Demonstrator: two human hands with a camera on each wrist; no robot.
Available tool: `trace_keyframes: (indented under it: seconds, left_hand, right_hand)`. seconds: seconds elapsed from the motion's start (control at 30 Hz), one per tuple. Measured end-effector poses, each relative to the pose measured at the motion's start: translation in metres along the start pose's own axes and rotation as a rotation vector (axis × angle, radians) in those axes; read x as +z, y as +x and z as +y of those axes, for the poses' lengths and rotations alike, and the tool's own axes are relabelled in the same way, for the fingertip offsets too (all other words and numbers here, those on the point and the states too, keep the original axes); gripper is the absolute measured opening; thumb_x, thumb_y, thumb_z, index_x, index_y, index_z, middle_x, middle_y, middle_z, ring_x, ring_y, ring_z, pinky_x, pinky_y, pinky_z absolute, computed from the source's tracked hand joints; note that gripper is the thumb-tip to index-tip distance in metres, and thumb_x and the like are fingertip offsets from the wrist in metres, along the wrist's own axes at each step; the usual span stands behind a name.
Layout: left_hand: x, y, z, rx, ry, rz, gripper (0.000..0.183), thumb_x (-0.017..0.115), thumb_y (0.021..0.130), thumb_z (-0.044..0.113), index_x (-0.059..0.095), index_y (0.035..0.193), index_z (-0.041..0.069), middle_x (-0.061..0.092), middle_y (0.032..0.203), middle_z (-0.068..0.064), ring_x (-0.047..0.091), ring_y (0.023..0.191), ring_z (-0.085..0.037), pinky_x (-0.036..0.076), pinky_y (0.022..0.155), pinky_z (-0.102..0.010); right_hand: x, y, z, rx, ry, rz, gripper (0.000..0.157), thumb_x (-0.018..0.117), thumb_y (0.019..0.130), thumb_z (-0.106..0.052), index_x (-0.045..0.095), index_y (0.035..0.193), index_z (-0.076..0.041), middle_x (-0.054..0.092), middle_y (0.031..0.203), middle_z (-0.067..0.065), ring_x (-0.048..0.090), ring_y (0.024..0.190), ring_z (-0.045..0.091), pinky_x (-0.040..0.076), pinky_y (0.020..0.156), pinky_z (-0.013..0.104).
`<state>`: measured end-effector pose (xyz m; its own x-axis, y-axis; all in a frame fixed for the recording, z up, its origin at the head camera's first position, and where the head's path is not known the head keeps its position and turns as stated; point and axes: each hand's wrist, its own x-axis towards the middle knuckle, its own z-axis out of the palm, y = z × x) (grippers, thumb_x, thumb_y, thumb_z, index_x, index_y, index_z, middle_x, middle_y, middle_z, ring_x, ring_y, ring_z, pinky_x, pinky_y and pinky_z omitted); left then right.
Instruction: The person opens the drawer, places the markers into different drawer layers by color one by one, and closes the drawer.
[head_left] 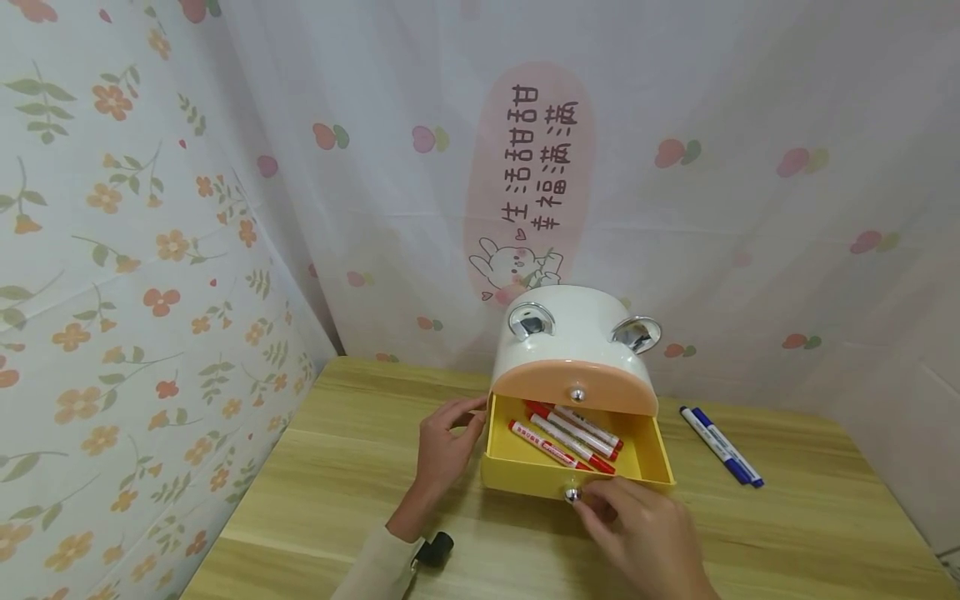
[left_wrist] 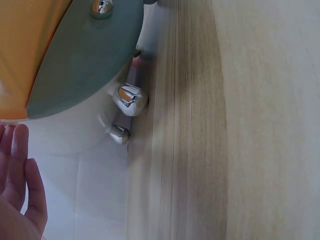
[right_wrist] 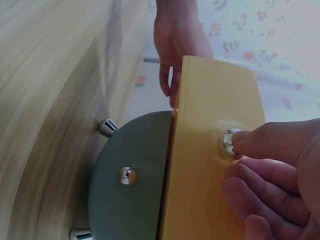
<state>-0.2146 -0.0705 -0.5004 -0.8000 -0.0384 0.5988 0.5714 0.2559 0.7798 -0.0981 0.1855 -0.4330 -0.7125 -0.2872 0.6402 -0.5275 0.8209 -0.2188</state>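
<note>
A white desktop storage box stands on the table with two shiny eye-like knobs on top. Its lower yellow drawer is pulled out, and several red-capped markers lie inside. My right hand pinches the round silver drawer knob between thumb and finger. Against the box's left side my left hand rests its fingertips, the fingers nearly straight in the left wrist view. Above the open drawer, the peach-coloured upper front is in place with its own knob.
Two blue-capped markers lie side by side on the wooden table, right of the box. A printed curtain hangs right behind it, and a floral cloth covers the left side.
</note>
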Motion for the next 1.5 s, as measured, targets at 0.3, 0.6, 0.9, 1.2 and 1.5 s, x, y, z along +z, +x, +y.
trace_keyframes:
  seconds: [0.3, 0.6, 0.9, 1.2, 1.5]
  left_hand:
    - [0.000, 0.000, -0.003, -0.035, 0.009, -0.021, 0.023, 0.069, 0.093, 0.017, 0.074, 0.115, 0.021, 0.071, 0.102, 0.008, 0.069, 0.081, -0.010, 0.057, 0.075, -0.031]
    - [0.000, 0.001, -0.001, -0.015, 0.008, -0.012, 0.022, 0.069, 0.093, 0.016, 0.074, 0.114, 0.020, 0.071, 0.103, 0.007, 0.069, 0.080, -0.011, 0.058, 0.074, -0.032]
    - [0.001, -0.001, -0.002, -0.021, 0.025, -0.009, 0.022, 0.068, 0.094, 0.015, 0.074, 0.114, 0.022, 0.071, 0.102, 0.010, 0.069, 0.081, -0.009, 0.057, 0.075, -0.031]
    - [0.000, -0.001, -0.002, -0.020, 0.033, -0.006, 0.023, 0.068, 0.094, 0.015, 0.074, 0.115, 0.022, 0.070, 0.102, 0.008, 0.069, 0.082, -0.010, 0.058, 0.074, -0.031]
    - [-0.001, -0.001, -0.002, -0.053, 0.026, -0.016, 0.025, 0.068, 0.093, 0.011, 0.074, 0.115, 0.023, 0.070, 0.103, 0.011, 0.068, 0.083, -0.009, 0.057, 0.076, -0.030]
  right_hand:
    - [0.009, 0.007, 0.008, 0.040, -0.024, 0.014, 0.018, 0.087, 0.070, -0.025, 0.073, 0.080, -0.021, 0.066, 0.075, -0.016, 0.053, 0.061, -0.008, 0.045, 0.053, 0.011]
    - [0.018, 0.019, 0.018, 0.025, -0.017, 0.061, 0.016, 0.086, 0.071, -0.024, 0.073, 0.080, -0.018, 0.065, 0.072, -0.013, 0.054, 0.058, -0.003, 0.045, 0.050, 0.015]
    - [0.028, 0.026, 0.027, 0.066, -0.022, 0.065, 0.016, 0.085, 0.073, -0.025, 0.073, 0.079, -0.019, 0.063, 0.069, -0.014, 0.055, 0.057, 0.000, 0.045, 0.049, 0.019]
    - [0.035, 0.032, 0.031, 0.081, -0.029, 0.081, 0.015, 0.085, 0.073, -0.025, 0.073, 0.080, -0.018, 0.062, 0.068, -0.014, 0.053, 0.057, 0.000, 0.043, 0.049, 0.020]
    - [0.040, 0.036, 0.034, 0.102, -0.034, 0.092, 0.016, 0.085, 0.073, -0.027, 0.073, 0.078, -0.018, 0.062, 0.067, -0.012, 0.054, 0.057, 0.001, 0.043, 0.049, 0.021]
